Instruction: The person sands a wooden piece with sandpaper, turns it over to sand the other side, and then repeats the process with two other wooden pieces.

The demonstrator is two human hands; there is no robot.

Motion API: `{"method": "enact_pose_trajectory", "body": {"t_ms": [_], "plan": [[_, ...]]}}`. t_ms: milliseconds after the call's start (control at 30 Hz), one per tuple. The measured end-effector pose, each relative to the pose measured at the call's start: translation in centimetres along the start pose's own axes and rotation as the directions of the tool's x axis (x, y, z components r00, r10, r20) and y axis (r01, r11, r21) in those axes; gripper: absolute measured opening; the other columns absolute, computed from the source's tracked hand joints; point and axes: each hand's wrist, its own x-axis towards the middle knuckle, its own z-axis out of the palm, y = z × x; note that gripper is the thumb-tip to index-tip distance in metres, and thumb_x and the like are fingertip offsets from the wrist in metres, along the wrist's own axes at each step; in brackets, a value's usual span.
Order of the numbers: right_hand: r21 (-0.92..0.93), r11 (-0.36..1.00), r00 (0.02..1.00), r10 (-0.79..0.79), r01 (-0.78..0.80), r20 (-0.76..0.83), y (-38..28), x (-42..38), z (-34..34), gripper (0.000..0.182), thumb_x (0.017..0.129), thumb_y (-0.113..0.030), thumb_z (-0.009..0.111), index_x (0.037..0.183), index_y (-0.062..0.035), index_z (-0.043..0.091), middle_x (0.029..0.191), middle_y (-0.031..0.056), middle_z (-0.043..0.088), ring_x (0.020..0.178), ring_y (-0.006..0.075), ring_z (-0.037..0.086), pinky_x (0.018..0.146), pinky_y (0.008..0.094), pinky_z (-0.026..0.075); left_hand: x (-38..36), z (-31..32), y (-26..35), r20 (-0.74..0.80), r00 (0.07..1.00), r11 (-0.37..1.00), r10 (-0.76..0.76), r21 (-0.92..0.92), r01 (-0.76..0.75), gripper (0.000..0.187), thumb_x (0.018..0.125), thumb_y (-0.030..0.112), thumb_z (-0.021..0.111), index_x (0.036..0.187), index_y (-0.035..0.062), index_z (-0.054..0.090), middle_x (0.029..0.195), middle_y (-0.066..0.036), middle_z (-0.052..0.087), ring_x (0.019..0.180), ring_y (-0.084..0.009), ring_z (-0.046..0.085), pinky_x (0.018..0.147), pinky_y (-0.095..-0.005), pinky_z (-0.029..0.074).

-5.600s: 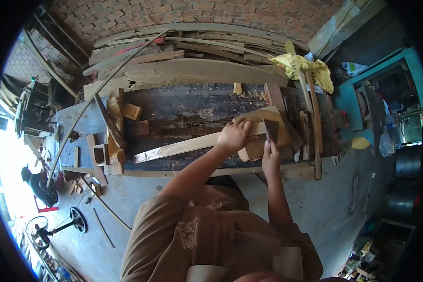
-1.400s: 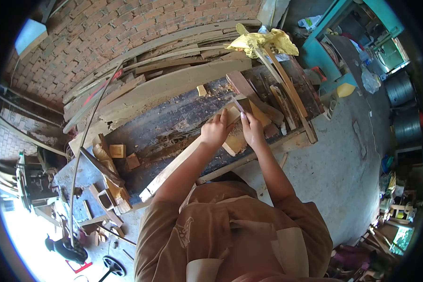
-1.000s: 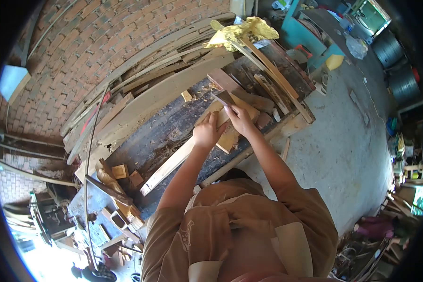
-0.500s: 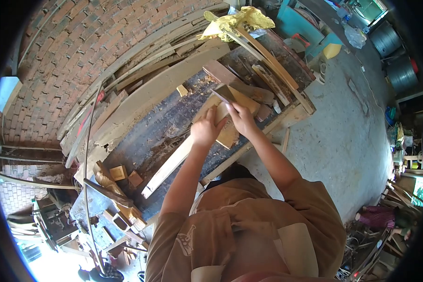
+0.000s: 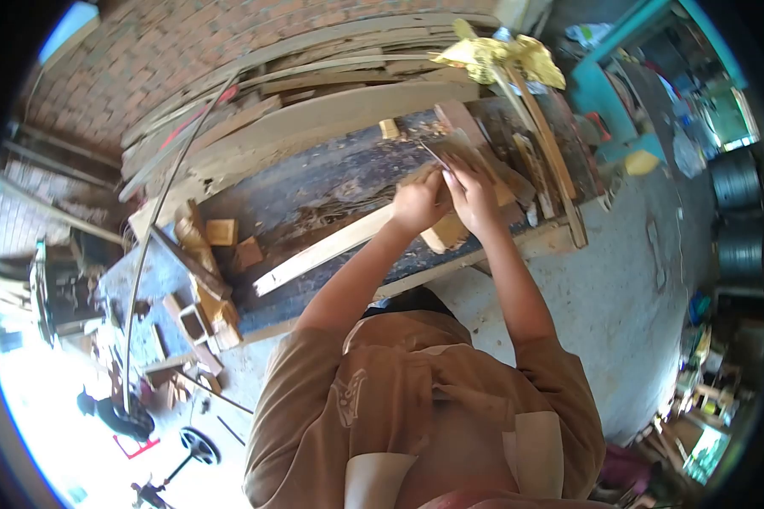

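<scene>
Closely paired hands (image 5: 473,200), pale strip (image 5: 327,250), flat tool (image 5: 440,153)

Above the light wooden block (image 5: 446,233), the left hand (image 5: 418,205) is closing in on the right hand (image 5: 475,202), the gap between them narrowing since half a second ago; whether they are touching is hard to tell. The far end of the pale strip (image 5: 331,248), bare earlier, is now hiding behind them. Beyond the block, the blade (image 5: 438,155) is blurring, and the view is turning, showing the table (image 5: 301,174) less steeply slanted.
</scene>
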Motion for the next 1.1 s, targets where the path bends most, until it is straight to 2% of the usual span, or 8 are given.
{"method": "enact_pose_trajectory", "body": {"t_ms": [133, 267, 400, 500, 533, 667, 767, 1100], "plan": [[-0.329, 0.912, 0.969, -0.215, 0.243, 0.121, 1.2, -1.3, 0.6, 0.027, 0.086, -0.021, 0.048, 0.109, -0.0089, 0.057, 0.116, 0.0035, 0.055, 0.115, 0.0212, 0.044, 0.095, 0.0412, 0.028, -3.8, -4.3, -1.3, -0.072, 0.994, 0.993, 0.076, -0.084, -0.082, 0.059, 0.07, 0.033, 0.069, 0.115, 0.001, 0.048, 0.123, -0.021, 0.043, 0.12, -0.0341, 0.037, 0.093, -0.0396, 0.037], [-0.336, 0.91, 0.97, -0.227, 0.245, 0.092, 1.0, -1.3, 1.3, 0.027, 0.085, -0.02, 0.05, 0.109, -0.0095, 0.058, 0.117, 0.0034, 0.054, 0.115, 0.0207, 0.044, 0.096, 0.041, 0.028, -12.5, -10.4, -5.5, -0.147, 0.893, 0.853, -0.425, -0.397, 0.34, 0.03, 0.079, 0.019, 0.062, 0.101, -0.0003, 0.056, 0.095, -0.013, 0.062, 0.09, -0.0225, 0.059, 0.08, -0.0305, 0.044], [-0.387, 0.898, 0.978, -0.193, 0.209, 0.082, 0.6, -1.5, 2.3, 0.029, 0.084, -0.019, 0.051, 0.111, -0.0105, 0.057, 0.119, 0.0028, 0.053, 0.116, 0.0201, 0.043, 0.097, 0.0409, 0.027, -22.0, -13.3, -10.0, 0.029, 0.242, 0.086, -0.97, -0.889, 0.45, 0.026, 0.085, 0.033, 0.053, 0.085, 0.0077, 0.055, 0.082, -0.004, 0.063, 0.077, -0.0157, 0.061, 0.061, -0.0242, 0.042], [-0.406, 0.886, 0.974, -0.201, 0.225, 0.102, 0.5, -1.6, 3.1, 0.03, 0.085, -0.019, 0.051, 0.113, -0.0107, 0.055, 0.12, 0.0026, 0.052, 0.117, 0.0197, 0.042, 0.097, 0.0406, 0.027, -29.3, -10.0, -15.5, 0.383, 0.156, -0.358, -0.91, -0.918, 0.168, 0.05, 0.078, 0.055, 0.052, 0.095, 0.0081, 0.05, 0.086, -0.004, 0.06, 0.083, -0.0263, 0.06, 0.067, -0.0329, 0.043], [-0.395, 0.892, 0.975, -0.187, 0.22, 0.121, 0.2, -1.7, 3.1, 0.029, 0.085, -0.02, 0.05, 0.112, -0.0106, 0.056, 0.12, 0.0028, 0.052, 0.117, 0.0199, 0.042, 0.097, 0.0404, 0.027, -28.4, -10.1, -13.8, 0.434, 0.066, -0.416, -0.898, -0.89, 0.185, 0.067, 0.077, 0.06, 0.049, 0.114, 0.0049, 0.043, 0.113, -0.011, 0.052, 0.104, -0.0331, 0.051, 0.083, -0.0382, 0.041], [-0.365, 0.899, 0.968, -0.195, 0.242, 0.161, -0.1, -1.7, 3.0, 0.029, 0.086, -0.022, 0.049, 0.112, -0.0093, 0.056, 0.12, 0.0044, 0.052, 0.116, 0.022, 0.043, 0.097, 0.0407, 0.027, -27.2, -8.2, -14.5, 0.403, 0.365, -0.504, -0.839, -0.827, -0.248, 0.093, 0.074, 0.065, 0.046, 0.138, 0.0085, 0.008, 0.142, -0.014, 0.016, 0.13, -0.0337, 0.015, 0.104, -0.046, 0.016], [-0.341, 0.904, 0.96, -0.203, 0.259, 0.191, -0.2, -1.5, 2.6, 0.03, 0.087, -0.022, 0.048, 0.112, -0.0083, 0.056, 0.119, 0.0054, 0.053, 0.117, 0.0233, 0.043, 0.097, 0.0418, 0.028, -24.0, -8.6, -15.0, 0.37, 0.155, -0.401, -0.916, -0.838, -0.37, 0.084, 0.076, 0.062, 0.047, 0.134, 0.0086, 0.021, 0.137, -0.015, 0.026, 0.126, -0.033, 0.027, 0.101, -0.0462, 0.025], [-0.055, 0.991, 0.992, -0.121, 0.123, 0.036, 0.3, -0.8, 0.6, 0.028, 0.087, -0.015, 0.047, 0.112, -0.0029, 0.054, 0.113, 0.0154, 0.055, 0.107, 0.0292, 0.051, 0.087, 0.0366, 0.04, -19.2, -10.7, -9.8, 0.063, 0.34, -0.172, -0.938, -0.938, -0.3, 0.058, 0.085, 0.048, 0.045, 0.127, 0.0115, 0.033, 0.131, -0.013, 0.034, 0.121, -0.0307, 0.034, 0.1, -0.0491, 0.027]]}}
